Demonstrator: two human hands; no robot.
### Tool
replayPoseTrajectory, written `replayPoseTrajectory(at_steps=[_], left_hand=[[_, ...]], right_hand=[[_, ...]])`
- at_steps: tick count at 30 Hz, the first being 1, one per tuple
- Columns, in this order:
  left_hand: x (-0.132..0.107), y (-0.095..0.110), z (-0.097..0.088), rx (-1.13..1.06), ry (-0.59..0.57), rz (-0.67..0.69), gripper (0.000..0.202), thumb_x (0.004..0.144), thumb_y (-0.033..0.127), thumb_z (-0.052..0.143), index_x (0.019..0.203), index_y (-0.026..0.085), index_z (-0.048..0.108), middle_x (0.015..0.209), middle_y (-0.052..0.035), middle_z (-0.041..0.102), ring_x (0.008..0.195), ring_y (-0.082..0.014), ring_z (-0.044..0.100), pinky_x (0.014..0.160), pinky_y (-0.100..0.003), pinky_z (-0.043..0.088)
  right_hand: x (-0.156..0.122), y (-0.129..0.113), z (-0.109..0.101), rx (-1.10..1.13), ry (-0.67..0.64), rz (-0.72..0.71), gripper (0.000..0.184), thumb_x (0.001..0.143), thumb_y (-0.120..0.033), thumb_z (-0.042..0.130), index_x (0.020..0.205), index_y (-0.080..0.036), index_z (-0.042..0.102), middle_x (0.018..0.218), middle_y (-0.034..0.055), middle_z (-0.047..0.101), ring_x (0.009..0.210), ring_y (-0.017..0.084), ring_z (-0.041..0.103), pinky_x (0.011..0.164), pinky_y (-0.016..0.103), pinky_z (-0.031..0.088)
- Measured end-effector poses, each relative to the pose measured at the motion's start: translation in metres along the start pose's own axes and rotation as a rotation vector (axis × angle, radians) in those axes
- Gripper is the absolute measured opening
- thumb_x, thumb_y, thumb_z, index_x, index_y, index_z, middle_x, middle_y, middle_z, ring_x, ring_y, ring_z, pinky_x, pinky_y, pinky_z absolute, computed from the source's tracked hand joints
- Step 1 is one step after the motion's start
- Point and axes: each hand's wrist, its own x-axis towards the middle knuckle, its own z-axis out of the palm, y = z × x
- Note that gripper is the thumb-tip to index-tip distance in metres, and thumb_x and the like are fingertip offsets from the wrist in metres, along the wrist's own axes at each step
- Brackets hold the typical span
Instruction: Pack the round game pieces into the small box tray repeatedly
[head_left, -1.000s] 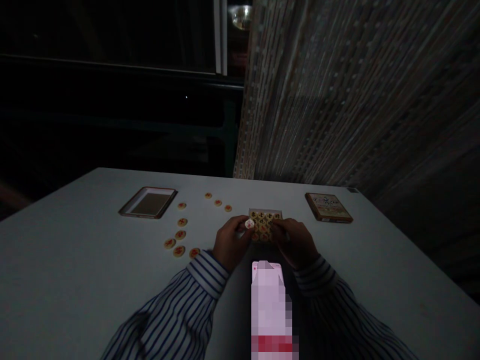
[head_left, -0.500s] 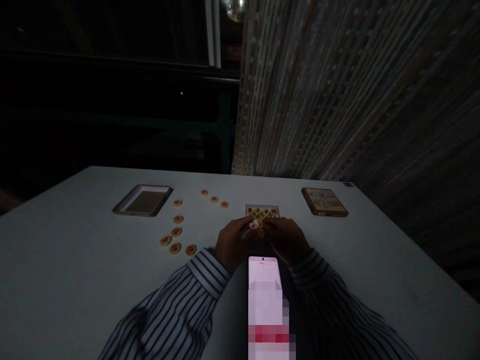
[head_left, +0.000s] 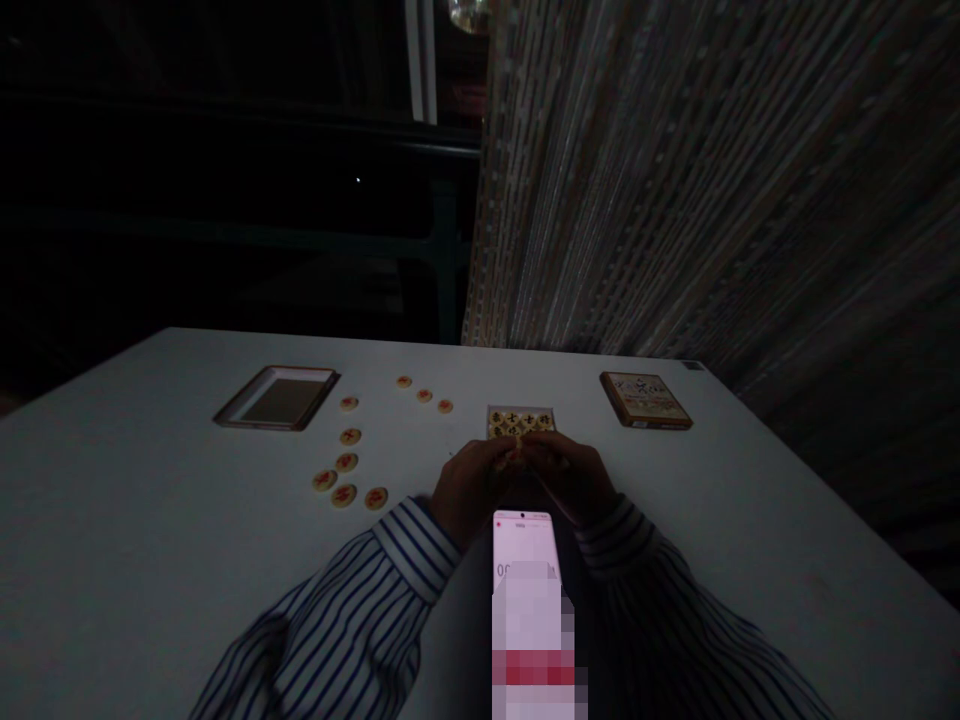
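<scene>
A small open box (head_left: 520,420) packed with round game pieces lies on the white table (head_left: 150,540) just beyond my hands. My left hand (head_left: 469,485) and my right hand (head_left: 570,475) meet over the box's near edge, fingers curled and pressed together at a piece I can barely see. Several loose round pieces with red marks (head_left: 346,463) lie to the left of my left hand, and three more (head_left: 424,395) sit farther back. Both arms wear blue-striped sleeves.
An empty box lid or tray (head_left: 276,397) lies at the back left. A printed box lid (head_left: 645,399) lies at the back right. A lit phone (head_left: 529,590) stands close to me between my wrists. A beaded curtain (head_left: 675,180) hangs behind the table. The room is dark.
My left hand carried a round piece rightward from beside the box to the box's near edge. Both hands have closed together there, and the piece is now mostly hidden by my fingers.
</scene>
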Motion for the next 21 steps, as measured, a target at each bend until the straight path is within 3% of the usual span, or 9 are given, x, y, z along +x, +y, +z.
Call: replayPoseTrajectory(at_steps=[7,15,21], left_hand=[[-0.0006,-0.001,-0.0002,-0.002,0.014,-0.059,0.024,0.075,0.03,0.056,0.097,0.022,0.058,0.089,-0.0038,0.065,0.079,-0.0161,0.06,0.07,-0.031,0.05],[-0.0016,-0.008,0.0017,-0.15,0.056,-0.174,0.023,0.072,0.026,0.059,0.094,0.017,0.059,0.087,-0.0051,0.066,0.076,-0.0151,0.061,0.071,-0.03,0.052],[-0.0011,-0.0034,0.0016,-0.336,0.023,-0.244,0.022,0.072,0.027,0.059,0.091,0.018,0.06,0.083,-0.0035,0.067,0.073,-0.014,0.063,0.068,-0.028,0.053]], right_hand=[[0.0012,0.0003,-0.0034,0.096,-0.052,0.064,0.021,0.075,-0.033,0.054,0.089,-0.019,0.062,0.084,0.0045,0.067,0.076,0.015,0.062,0.065,0.028,0.051],[0.0,0.0015,-0.0046,0.11,-0.041,0.068,0.023,0.076,-0.033,0.053,0.093,-0.019,0.06,0.087,0.0045,0.067,0.08,0.015,0.062,0.069,0.029,0.051],[0.0006,-0.0027,-0.0051,0.134,-0.045,0.063,0.024,0.075,-0.032,0.054,0.094,-0.02,0.061,0.091,0.0042,0.066,0.08,0.015,0.061,0.07,0.03,0.051]])
